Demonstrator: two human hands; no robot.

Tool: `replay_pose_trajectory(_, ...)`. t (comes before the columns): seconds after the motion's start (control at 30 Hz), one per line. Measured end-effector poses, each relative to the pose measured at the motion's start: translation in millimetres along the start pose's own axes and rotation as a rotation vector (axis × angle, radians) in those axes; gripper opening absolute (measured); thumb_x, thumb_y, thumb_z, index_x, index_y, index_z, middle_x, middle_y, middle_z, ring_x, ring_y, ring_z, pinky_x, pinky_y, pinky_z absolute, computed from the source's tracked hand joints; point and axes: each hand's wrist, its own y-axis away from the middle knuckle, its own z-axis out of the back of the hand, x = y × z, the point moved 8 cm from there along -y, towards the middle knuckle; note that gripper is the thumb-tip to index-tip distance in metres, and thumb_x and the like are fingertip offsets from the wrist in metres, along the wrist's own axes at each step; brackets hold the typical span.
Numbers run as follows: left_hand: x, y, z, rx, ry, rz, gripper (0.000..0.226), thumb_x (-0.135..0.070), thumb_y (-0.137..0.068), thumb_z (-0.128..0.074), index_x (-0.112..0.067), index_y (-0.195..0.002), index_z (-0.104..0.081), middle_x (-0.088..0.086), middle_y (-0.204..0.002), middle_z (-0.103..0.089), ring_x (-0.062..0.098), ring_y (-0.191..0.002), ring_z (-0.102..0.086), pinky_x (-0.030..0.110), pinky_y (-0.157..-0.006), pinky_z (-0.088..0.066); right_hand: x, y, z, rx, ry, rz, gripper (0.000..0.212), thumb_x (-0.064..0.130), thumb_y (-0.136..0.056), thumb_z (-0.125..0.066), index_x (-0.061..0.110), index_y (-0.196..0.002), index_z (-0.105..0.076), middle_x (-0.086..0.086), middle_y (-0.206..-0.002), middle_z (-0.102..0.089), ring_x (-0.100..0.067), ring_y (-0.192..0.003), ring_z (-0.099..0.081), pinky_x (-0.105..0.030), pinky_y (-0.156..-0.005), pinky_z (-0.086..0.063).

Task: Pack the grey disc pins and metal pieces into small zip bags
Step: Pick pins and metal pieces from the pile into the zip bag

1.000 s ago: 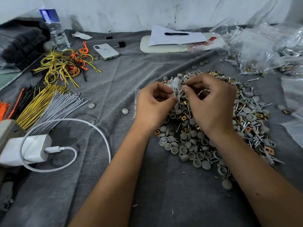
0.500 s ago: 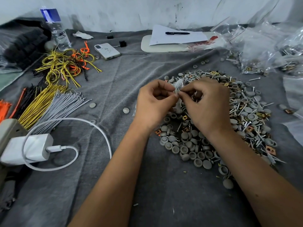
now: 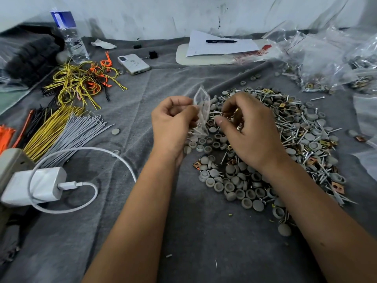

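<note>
Head view: at frame centre a small zip bag [image 3: 201, 113] is pinched by the left hand [image 3: 172, 124]; metal pieces are held in the curled right hand [image 3: 250, 130] above the pile of grey disc pins [image 3: 265, 160].

A grey cloth [image 3: 183, 231] covers the whole work surface, and a heap of grey disc pins, nails and small metal pieces [image 3: 271, 152] lies right of its middle. Toward the left edge lie straight bundles of yellow and grey wires [image 3: 61, 131], looped yellow and orange wires [image 3: 81, 82], and a white charger with its cable [image 3: 38, 185]. Along the far edge rest a phone [image 3: 133, 63], a water bottle [image 3: 70, 37], paper with a pen [image 3: 220, 45], and at the far right corner clear bags [image 3: 326, 64].
</note>
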Motion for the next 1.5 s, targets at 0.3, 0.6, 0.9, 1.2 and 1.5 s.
replay_pose_trajectory(0.3,-2,-2,9,-0.092,0.073,0.025,0.021,0.011,-0.087,-0.068,-0.01,-0.084,-0.064,0.0,-0.064,-0.063,0.008,-0.052,-0.056,0.018,-0.051,-0.047,16,21,-47,0.565,-0.052,0.108,0.021,0.038,-0.076,-0.087,0.024,-0.082,-0.073,0.015,-0.088,-0.061,-0.003,-0.083,-0.061,-0.032,-0.078,-0.054)
replay_pose_trajectory(0.6,-4,1,6,-0.076,0.035,0.013,0.02,0.008,-0.086,-0.07,-0.011,-0.085,-0.065,-0.002,-0.065,-0.064,0.008,-0.056,-0.059,0.019,-0.054,-0.048,10,18,-44,0.576,0.001,0.113,0.022,0.009,-0.08,-0.075,0.026,-0.094,-0.077,0.016,-0.094,-0.066,-0.006,-0.098,-0.061,-0.033,-0.09,-0.053)
replay_pose_trajectory(0.9,-5,0,6,-0.08,0.037,0.013,0.021,0.008,-0.086,-0.071,-0.011,-0.084,-0.065,-0.002,-0.065,-0.064,0.009,-0.055,-0.058,0.019,-0.054,-0.048,9,21,-48,0.637,-0.044,0.116,0.02,0.017,-0.086,-0.077,0.03,-0.101,-0.078,0.018,-0.101,-0.066,-0.002,-0.104,-0.058,-0.031,-0.094,-0.049)
replay_pose_trajectory(1.2,-2,-1,6,-0.064,0.031,0.01,0.019,0.008,-0.085,-0.071,-0.011,-0.086,-0.065,-0.003,-0.065,-0.065,0.009,-0.056,-0.058,0.02,-0.055,-0.05,16,26,-62,0.675,0.048,0.114,0.014,0.04,-0.086,-0.078,0.037,-0.099,-0.073,0.015,-0.105,-0.057,-0.011,-0.109,-0.045,-0.039,-0.099,-0.044)
replay_pose_trajectory(1.5,2,-3,4,-0.042,-0.029,-0.013,0.019,0.008,-0.084,-0.072,-0.011,-0.085,-0.066,-0.002,-0.063,-0.064,0.009,-0.052,-0.056,0.021,-0.052,-0.048,16,27,-60,0.726,0.007,0.088,0.011,0.03,-0.086,-0.08,0.03,-0.083,-0.069,0.016,-0.098,-0.059,-0.01,-0.105,-0.046,-0.032,-0.101,-0.038)
